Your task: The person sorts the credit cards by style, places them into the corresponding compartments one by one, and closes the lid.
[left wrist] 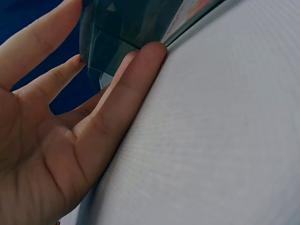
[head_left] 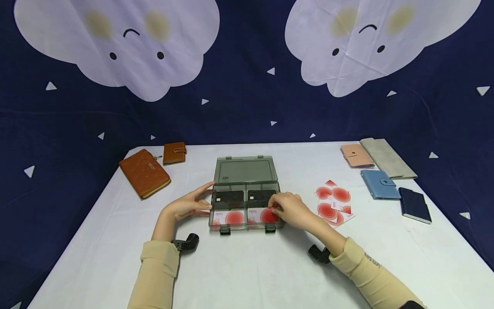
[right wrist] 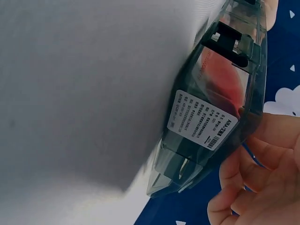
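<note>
A translucent grey-green plastic box (head_left: 245,187) lies with its lid (head_left: 245,171) folded back, away from the person. Its far compartments hold black cards (head_left: 229,197), its near ones red and white cards (head_left: 228,218). My left hand (head_left: 188,206) is at the box's left side, fingers extended; in the left wrist view its fingertips (left wrist: 152,50) touch the wall. Over the near right compartment, my right hand (head_left: 291,210) has curled fingers and pinches the edge of a red and white card (head_left: 268,216). The right wrist view shows that card (right wrist: 222,77) through the wall, beside a white label (right wrist: 202,120).
More red and white cards (head_left: 333,204) lie loosely overlapped to the right. A brown zip wallet (head_left: 145,173) and a small brown card holder (head_left: 174,153) lie far left. At the right are pink (head_left: 356,156), grey (head_left: 387,158), blue (head_left: 380,184) and navy (head_left: 414,205) wallets.
</note>
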`<state>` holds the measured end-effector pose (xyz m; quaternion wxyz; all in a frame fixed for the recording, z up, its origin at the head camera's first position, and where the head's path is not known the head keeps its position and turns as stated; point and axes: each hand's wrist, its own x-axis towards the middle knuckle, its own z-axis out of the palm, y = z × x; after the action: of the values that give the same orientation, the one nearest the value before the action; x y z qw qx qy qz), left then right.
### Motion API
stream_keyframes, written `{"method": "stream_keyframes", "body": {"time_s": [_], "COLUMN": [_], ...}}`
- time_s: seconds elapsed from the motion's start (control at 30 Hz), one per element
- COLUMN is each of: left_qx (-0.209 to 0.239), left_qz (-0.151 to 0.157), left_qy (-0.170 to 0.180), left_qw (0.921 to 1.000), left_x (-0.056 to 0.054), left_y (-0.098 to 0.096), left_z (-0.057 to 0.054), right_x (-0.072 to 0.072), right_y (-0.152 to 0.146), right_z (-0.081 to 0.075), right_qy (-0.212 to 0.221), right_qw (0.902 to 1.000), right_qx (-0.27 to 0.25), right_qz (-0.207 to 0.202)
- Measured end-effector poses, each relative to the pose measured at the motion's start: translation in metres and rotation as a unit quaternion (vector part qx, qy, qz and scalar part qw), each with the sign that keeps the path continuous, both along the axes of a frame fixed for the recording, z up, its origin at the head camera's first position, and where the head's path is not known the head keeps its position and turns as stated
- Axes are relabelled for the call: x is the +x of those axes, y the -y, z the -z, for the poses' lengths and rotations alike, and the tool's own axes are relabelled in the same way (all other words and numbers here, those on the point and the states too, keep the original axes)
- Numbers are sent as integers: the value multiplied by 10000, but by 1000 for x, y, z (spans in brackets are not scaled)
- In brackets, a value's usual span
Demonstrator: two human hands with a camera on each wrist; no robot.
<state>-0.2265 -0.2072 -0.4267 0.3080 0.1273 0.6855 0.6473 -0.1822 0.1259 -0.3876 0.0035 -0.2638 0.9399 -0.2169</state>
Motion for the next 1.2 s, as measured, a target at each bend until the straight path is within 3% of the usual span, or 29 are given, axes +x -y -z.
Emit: {"method": "stream_keyframes", "body": {"time_s": [0.17, 0.3, 0.57, 0.67, 0.77, 0.87, 1.0, 1.1, 1.2], "left_qx": [25, 1, -22, -12, -19, -6, 20, 13, 6], "left_qz": [40, 23, 5, -2, -19, -18, 0, 12, 14], "left_qy": [6, -5, -14, -4, 11, 24, 36, 20, -9], "left_qw": [10000, 10000, 10000, 10000, 10000, 10000, 10000, 10000, 10000], "left_x": [0, 0, 0, 1, 1, 1, 1, 0, -1], "left_y": [0, 0, 1, 1, 1, 1, 1, 1, 0], "left_z": [0, 0, 1, 1, 1, 0, 0, 0, 0], "right_x": [2, 2, -8, -17, -25, -30, -36, -40, -46], "right_y": [1, -4, -50, -79, -107, -129, -149, -154, -150], "right_z": [0, 0, -12, -16, -17, -15, -9, -6, -5], "right_qy": [-406, -364, -39, 308, 916, 1574, 2263, 2463, 2356], "right_qw": [9982, 9972, 9999, 9989, 9921, 9774, 9576, 9503, 9528], "right_qx": [432, 643, -99, -53, 368, 777, 948, 992, 991], "right_qz": [69, 89, 51, 360, 774, 1179, 1507, 1625, 1636]}}
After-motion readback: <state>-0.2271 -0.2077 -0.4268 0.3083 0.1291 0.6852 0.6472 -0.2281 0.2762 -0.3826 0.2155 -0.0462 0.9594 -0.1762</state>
